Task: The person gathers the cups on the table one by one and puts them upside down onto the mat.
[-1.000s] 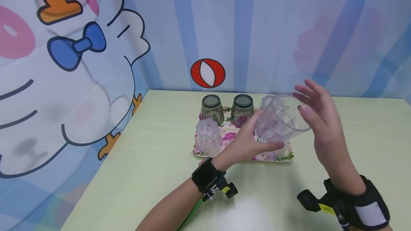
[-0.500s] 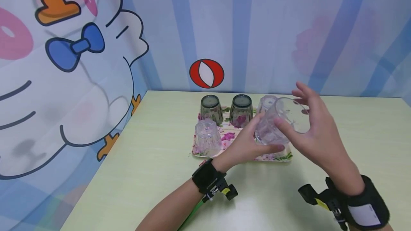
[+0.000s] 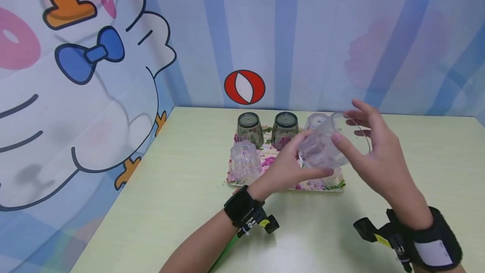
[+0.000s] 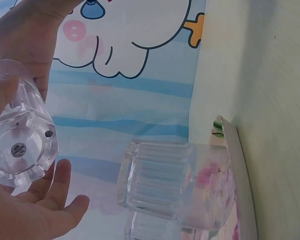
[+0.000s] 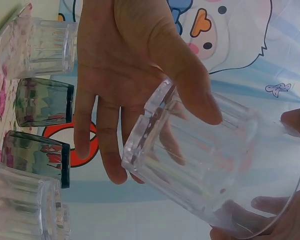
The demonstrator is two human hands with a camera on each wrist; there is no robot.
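A clear drinking glass (image 3: 320, 148) is held tilted on its side above the floral tray (image 3: 322, 186), its mouth toward the right. My left hand (image 3: 282, 167) holds it near the base, thumb on the near side and fingers behind; the thick base (image 4: 20, 150) faces the left wrist view. My right hand (image 3: 382, 157) has its thumb and fingers around the rim, seen also as fingertips (image 5: 295, 121) at the rim in the right wrist view. Two grey glasses (image 3: 250, 129) and two clear glasses (image 3: 245, 162) stand upside down on the tray.
The pale table (image 3: 182, 172) meets a blue striped backdrop (image 3: 322, 45) behind the tray. A cartoon bird panel (image 3: 87, 117) rises along the left side. Black wrist straps (image 3: 242, 207) with small cameras are worn on both wrists.
My right hand has moved left and closed its thumb and fingers about the glass's rim. The glass has shifted and turned slightly in my left hand; the tray and other glasses are unmoved.
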